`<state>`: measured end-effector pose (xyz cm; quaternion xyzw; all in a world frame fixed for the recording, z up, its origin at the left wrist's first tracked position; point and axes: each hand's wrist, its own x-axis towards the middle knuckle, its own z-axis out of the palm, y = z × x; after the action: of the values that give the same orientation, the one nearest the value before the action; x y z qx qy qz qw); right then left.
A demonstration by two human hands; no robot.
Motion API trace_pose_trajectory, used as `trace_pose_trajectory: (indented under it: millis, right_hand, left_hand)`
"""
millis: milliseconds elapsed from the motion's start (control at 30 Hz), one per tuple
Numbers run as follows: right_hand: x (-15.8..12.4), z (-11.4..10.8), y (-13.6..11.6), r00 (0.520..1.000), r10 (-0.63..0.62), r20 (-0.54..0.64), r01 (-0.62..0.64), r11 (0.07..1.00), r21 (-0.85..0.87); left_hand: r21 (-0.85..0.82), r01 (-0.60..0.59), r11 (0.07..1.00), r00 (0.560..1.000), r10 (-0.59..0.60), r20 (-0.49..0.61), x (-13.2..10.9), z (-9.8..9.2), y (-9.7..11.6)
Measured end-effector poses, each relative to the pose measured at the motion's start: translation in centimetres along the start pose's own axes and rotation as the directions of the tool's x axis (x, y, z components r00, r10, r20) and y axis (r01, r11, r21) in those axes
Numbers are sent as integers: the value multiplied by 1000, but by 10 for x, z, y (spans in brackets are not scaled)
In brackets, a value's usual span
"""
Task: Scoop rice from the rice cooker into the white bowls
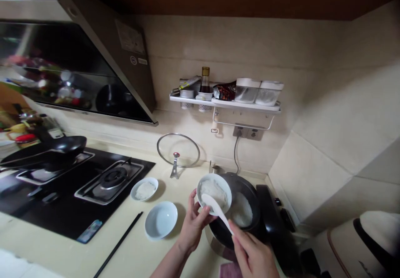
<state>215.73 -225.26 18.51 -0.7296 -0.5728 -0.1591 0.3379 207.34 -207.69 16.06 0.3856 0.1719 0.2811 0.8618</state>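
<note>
My left hand (194, 224) grips a white bowl of rice (215, 189) and holds it tilted over the open rice cooker (246, 224). My right hand (251, 253) is closed round the handle of a white rice paddle (215, 208), whose blade rests on the rice in the bowl. More white rice (242, 209) lies inside the cooker's dark pot.
On the counter stand an empty white bowl (161, 219), a smaller bowl with rice (144, 189) and black chopsticks (118, 244). A glass lid (178, 151) leans on the wall. A gas hob (75, 186) with a black pan (46, 153) is on the left. A wall shelf (225, 103) holds jars.
</note>
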Motion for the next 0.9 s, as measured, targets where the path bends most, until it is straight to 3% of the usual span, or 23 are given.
trace_pose_trajectory:
  millis: [200, 433, 667, 800, 900]
  right_hand:
    - [11, 12, 5, 996, 28, -89, -32, 998, -50]
    - [14, 2, 12, 975, 175, -135, -164, 982, 92]
    - [11, 9, 8, 962, 244, -127, -212, 952, 219]
    - [16, 8, 6, 952, 304, -16, -288, 917, 277]
    - [17, 5, 10, 900, 434, 34, -430, 872, 235]
  left_hand:
    - [-32, 14, 999, 1000, -14, -3, -3, -10, 0]
    - [-119, 42, 992, 999, -43, -2, -9, -26, -4]
    - [-182, 38, 983, 999, -36, 15, -12, -40, -4]
    - [-219, 46, 975, 998, -54, -30, -18, -45, 3]
    - [-241, 40, 970, 994, -63, -86, -29, -58, 12]
